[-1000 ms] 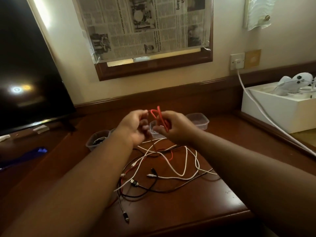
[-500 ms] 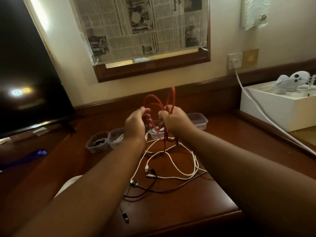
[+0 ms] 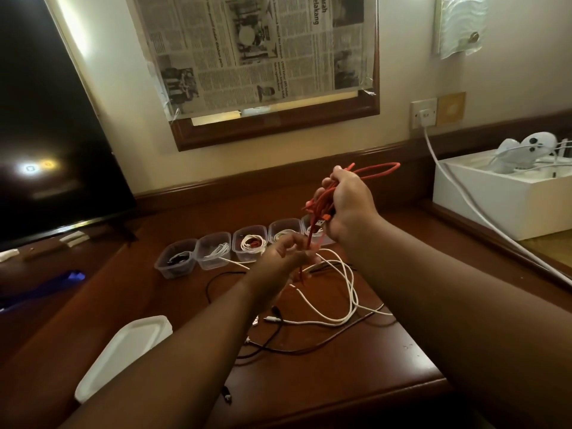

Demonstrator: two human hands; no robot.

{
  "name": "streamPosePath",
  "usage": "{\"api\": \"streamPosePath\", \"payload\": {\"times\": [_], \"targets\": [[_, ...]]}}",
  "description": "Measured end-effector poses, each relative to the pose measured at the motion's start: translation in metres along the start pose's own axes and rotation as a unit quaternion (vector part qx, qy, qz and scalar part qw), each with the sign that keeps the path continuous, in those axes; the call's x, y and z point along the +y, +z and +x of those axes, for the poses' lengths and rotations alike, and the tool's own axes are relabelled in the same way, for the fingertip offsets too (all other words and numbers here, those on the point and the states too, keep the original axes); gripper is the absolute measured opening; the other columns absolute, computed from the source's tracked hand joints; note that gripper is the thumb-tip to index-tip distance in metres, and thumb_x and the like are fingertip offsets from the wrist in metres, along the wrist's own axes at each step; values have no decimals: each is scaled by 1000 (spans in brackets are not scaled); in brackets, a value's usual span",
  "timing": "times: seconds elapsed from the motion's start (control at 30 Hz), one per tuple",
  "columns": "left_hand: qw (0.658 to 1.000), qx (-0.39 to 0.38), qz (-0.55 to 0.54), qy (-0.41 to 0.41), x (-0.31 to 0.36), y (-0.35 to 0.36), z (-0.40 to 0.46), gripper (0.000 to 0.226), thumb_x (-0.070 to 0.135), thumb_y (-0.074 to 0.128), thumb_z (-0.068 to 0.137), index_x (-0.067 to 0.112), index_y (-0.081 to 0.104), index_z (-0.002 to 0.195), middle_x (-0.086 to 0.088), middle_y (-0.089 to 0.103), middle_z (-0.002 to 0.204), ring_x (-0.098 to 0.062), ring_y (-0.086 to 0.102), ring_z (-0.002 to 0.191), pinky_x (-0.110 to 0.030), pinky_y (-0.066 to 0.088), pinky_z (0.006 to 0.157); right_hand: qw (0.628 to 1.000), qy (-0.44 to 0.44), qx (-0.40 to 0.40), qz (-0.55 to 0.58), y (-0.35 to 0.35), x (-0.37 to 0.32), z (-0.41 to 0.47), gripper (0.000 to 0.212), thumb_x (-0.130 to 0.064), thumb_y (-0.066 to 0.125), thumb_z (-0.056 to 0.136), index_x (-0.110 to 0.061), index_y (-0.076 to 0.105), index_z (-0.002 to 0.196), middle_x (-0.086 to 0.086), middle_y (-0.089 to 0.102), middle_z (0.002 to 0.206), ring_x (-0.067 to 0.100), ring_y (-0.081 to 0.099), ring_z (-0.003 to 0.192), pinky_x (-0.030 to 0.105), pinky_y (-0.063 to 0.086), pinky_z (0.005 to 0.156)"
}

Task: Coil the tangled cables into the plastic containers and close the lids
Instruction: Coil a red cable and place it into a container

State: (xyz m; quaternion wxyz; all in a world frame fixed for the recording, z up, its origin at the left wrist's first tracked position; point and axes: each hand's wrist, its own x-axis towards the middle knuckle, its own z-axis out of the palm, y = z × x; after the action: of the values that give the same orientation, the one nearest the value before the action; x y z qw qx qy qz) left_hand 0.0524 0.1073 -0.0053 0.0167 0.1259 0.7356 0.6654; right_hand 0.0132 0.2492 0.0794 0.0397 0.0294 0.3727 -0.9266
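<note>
Far left of both grips, a dark flat television screen [image 3: 46, 134] stands at the back of the brown wooden counter [image 3: 387, 363]. Nearer, a white plastic lid [image 3: 123, 357] lies flat on the counter, low and left of the left grip. Behind it, a row of small clear plastic containers [image 3: 213, 250] sits open, each with a coiled cable inside; the row runs rightward until it passes behind the hands.

The left hand [image 3: 284, 257] is held low, its fingers curled in a narrow pinch around a hanging strand of the red braided cable [image 3: 322, 201]. That strand runs nearly straight up from the left grip to the right hand [image 3: 348, 205], which is raised above it and clenched around the bundled red loops. One long loop sticks out from the top of the right grip, pointing right and lying almost level. A plug end with an orange collar hangs just under the right grip.

Below both grips, loose white cables [image 3: 340, 292] and thin dark cables [image 3: 278, 339] sprawl tangled on the counter. Far right stands a white box [image 3: 495, 205].
</note>
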Motion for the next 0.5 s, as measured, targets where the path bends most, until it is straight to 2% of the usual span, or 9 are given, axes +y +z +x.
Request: {"api": "streamPosePath", "payload": {"times": [0.07, 0.17, 0.23, 0.3, 0.33, 0.37, 0.43, 0.5], "targets": [[1000, -21, 22, 0, 1, -3, -1, 28, 26, 61, 91, 15, 52, 115, -4, 70, 92, -25, 64, 83, -40, 48, 77, 1000, 0, 1, -1, -1, -1, -1, 20, -32, 56, 98, -14, 59, 106, -3, 57, 77, 11, 55, 64, 35, 55, 77], [997, 16, 72, 6, -2, -13, -3, 18, 25, 51, 100, 20, 52, 117, -3, 64, 72, -18, 60, 66, -34, 51, 70, 1000, -24, 0, 13, -3, -13, -3, 17, -33, 53, 99, -16, 57, 95, -5, 54, 72, 10, 52, 60, 33, 51, 72], [986, 36, 163, -26, -11, -29, -4, 27, 36, 44, 103, 14, 59, 104, -1, 58, 61, -16, 58, 61, -37, 51, 75, 999, -49, -19, 8, -6, -25, -5, 17, -32, 52, 99, -17, 55, 91, -5, 53, 70, 10, 52, 61, 32, 53, 71], [972, 64, 206, -94, -17, -47, -2, 46, 49, 37, 102, 12, 59, 87, -1, 54, 58, -17, 57, 57, -38, 50, 77, 991, -97, -66, -60, -7, -32, -10, 14, -26, 51, 100, -17, 54, 90, -5, 52, 68, 8, 51, 55, 28, 49, 59], [970, 98, 186, -121, -14, -52, 1, 47, 51, 37, 102, 13, 56, 82, 0, 50, 58, -15, 52, 53, -35, 48, 70, 975, -135, -90, -152, -8, -31, -13, 11, -22, 50, 101, -16, 55, 93, -5, 53, 70, 7, 51, 56, 26, 45, 58], [970, 141, 135, -141, -9, -55, 5, 45, 48, 37, 104, 15, 53, 78, 1, 45, 57, -14, 45, 51, -32, 43, 62, 941, -166, -110, -274, -9, -27, -17, 9, -20, 50, 101, -16, 57, 98, -5, 54, 75, 7, 51, 61, 24, 43, 59], [964, 210, -38, -158, 13, -52, 15, 39, 36, 36, 105, 19, 46, 71, 4, 35, 52, -12, 31, 47, -29, 28, 54, 847, -190, -147, -474, -11, -11, -21, 7, -22, 51, 101, -20, 58, 101, -7, 55, 80, 5, 53, 67, 19, 43, 59], [951, 199, -187, -144, 43, -40, 24, 35, 28, 34, 100, 21, 42, 67, 5, 29, 49, -12, 26, 44, -28, 24, 52, 786, -191, -175, -561, -12, 12, -20, 7, -26, 53, 100, -27, 56, 95, -6, 58, 81, 6, 56, 70, 22, 48, 63]]}}
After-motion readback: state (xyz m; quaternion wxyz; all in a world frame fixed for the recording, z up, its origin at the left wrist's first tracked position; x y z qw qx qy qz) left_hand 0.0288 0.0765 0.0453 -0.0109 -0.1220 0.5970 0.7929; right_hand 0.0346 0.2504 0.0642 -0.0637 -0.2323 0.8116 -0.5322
